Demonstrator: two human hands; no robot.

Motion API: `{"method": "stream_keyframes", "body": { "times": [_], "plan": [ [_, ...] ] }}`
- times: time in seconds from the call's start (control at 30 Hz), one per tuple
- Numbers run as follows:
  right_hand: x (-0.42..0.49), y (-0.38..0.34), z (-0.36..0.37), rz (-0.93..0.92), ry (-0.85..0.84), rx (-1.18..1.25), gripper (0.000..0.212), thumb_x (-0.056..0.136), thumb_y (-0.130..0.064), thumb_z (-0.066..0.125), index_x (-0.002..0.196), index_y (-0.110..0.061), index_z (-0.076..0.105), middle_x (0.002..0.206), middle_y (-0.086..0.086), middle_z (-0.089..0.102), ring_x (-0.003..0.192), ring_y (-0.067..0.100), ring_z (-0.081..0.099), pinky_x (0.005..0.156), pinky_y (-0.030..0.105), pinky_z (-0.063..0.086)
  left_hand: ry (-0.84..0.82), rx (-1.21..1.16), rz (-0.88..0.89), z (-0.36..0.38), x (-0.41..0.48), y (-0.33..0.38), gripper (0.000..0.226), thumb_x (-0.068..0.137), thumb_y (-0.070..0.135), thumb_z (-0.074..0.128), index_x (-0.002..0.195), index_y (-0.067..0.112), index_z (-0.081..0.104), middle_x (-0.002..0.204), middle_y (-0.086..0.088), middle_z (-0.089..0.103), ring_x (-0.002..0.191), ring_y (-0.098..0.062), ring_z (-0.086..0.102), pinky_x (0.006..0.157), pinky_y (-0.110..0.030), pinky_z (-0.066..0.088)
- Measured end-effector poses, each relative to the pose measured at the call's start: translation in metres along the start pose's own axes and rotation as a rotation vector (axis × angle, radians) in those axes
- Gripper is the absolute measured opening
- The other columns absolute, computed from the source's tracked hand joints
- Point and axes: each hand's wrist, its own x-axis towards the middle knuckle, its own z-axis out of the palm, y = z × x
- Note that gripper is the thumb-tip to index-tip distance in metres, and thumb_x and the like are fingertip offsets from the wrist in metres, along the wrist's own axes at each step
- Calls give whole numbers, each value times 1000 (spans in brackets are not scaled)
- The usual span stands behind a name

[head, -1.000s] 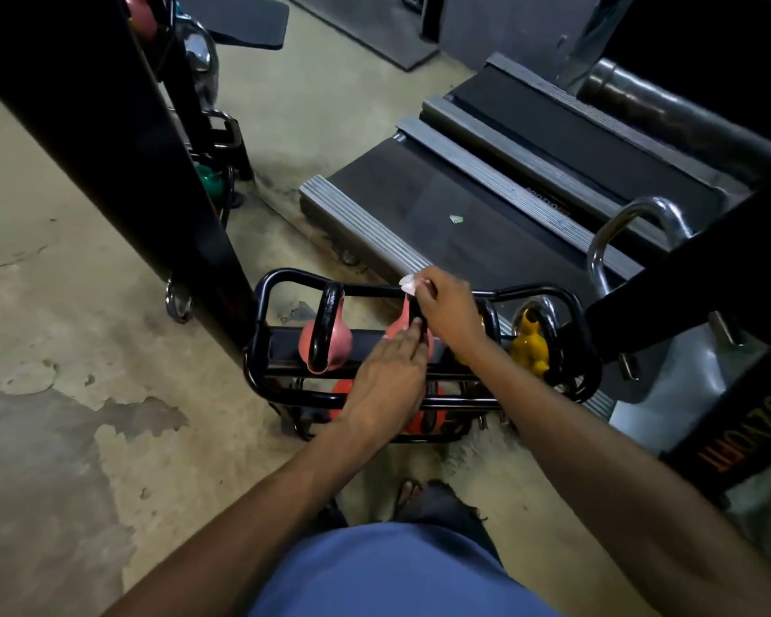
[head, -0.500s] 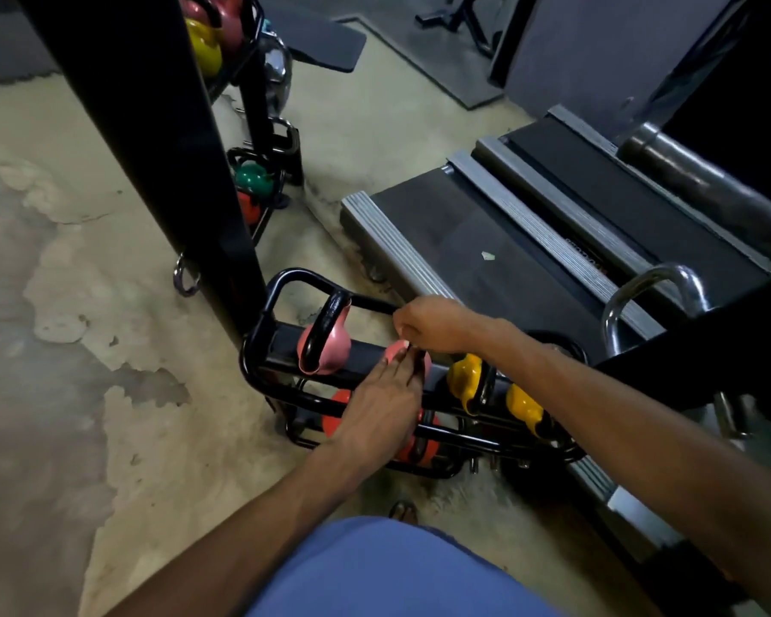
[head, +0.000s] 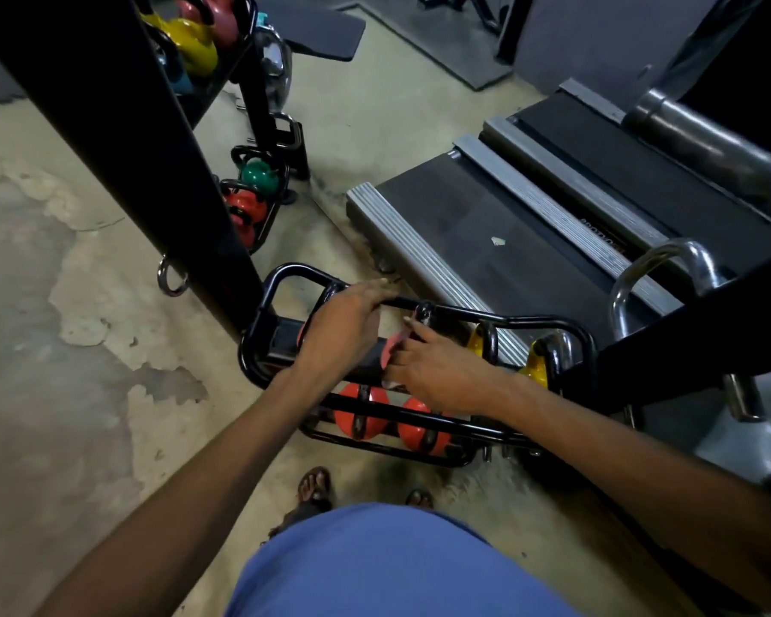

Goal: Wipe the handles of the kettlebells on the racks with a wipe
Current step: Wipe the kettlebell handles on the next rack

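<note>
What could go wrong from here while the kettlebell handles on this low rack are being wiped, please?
1. The left hand lies over the top rail beside the pink kettlebell; if a bell shifts, fingers could get pinched.
2. A sandalled foot stands right below the rack; a bell pulled out could land on it.
3. The right hand holds only a small wipe, so parts of the handle may be missed.
</note>
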Motion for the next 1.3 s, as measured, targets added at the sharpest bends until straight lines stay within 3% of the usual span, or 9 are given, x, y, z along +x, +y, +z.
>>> {"method": "stream_keyframes", "body": {
  "times": [0.23, 0.33, 0.43, 0.53, 0.63, 0.7, 0.87, 1.1, 1.3],
  "plan": [
    [-16, -13, 17, 169, 327, 42, 33, 90, -19, 58, 121, -24, 69, 125, -5, 66, 124, 21, 55, 114, 44, 36, -550, 99, 207, 15, 55, 5, 44, 95, 19, 63, 139, 15, 59, 149, -9, 51, 137, -22, 49, 112, -33, 39],
    [-20, -23, 26, 398, 571, 195, 28, 87, -9, 70, 114, -16, 71, 121, 2, 64, 111, 19, 56, 94, 31, 49, -520, 295, 348, 26, 66, -7, 40, 93, 20, 64, 133, 16, 64, 129, -5, 68, 116, -18, 65, 99, -36, 52],
    [-5, -26, 27, 853, 843, 652, 13, 90, -7, 69, 99, -16, 72, 108, -1, 60, 96, 9, 58, 82, 19, 49, -531, 280, 315, 34, 75, -10, 36, 92, 22, 65, 124, 6, 68, 119, -9, 72, 96, -14, 71, 81, -20, 56],
    [25, -12, 24, 1283, 1001, 1288, 13, 91, -9, 70, 91, -22, 71, 92, -3, 69, 85, 11, 65, 74, 25, 53, -534, 270, 343, 30, 79, -12, 41, 87, 24, 76, 127, 21, 69, 132, 4, 66, 121, -11, 62, 94, -22, 50],
    [46, 10, 22, 1478, 1116, 1951, 8, 93, -4, 67, 87, -10, 67, 74, 10, 64, 70, 23, 59, 68, 34, 51, -575, 126, 262, 27, 78, -15, 45, 84, 27, 79, 127, 28, 68, 131, 8, 66, 125, -9, 59, 101, -32, 50],
    [46, 7, 19, 1545, 1023, 2012, 4, 94, -6, 64, 92, -8, 68, 72, 10, 62, 66, 22, 58, 64, 33, 52, -566, 93, 242, 25, 78, -12, 47, 83, 26, 80, 128, 28, 68, 129, 11, 67, 123, -7, 60, 100, -34, 50],
    [17, -57, 20, 1344, 840, 1677, 5, 94, -11, 67, 92, -15, 67, 92, 3, 68, 86, 19, 64, 72, 32, 53, -581, 132, 218, 24, 84, -21, 46, 85, 26, 78, 129, 27, 67, 120, 16, 71, 115, -3, 64, 95, -32, 52],
    [9, -87, 46, 876, 874, 531, 24, 105, -18, 50, 90, -7, 65, 104, 6, 60, 93, 17, 58, 72, 29, 52, -583, 206, 276, 32, 86, -16, 49, 83, 35, 78, 130, 30, 65, 117, 9, 73, 109, -12, 68, 88, -34, 56],
    [-5, -56, 60, 252, 483, -57, 19, 97, -7, 61, 115, -5, 66, 128, 20, 63, 136, 37, 49, 119, 53, 31, -588, 238, 277, 28, 88, -11, 46, 83, 38, 76, 128, 33, 65, 114, 7, 74, 104, -15, 70, 86, -37, 57]
  ]
}}
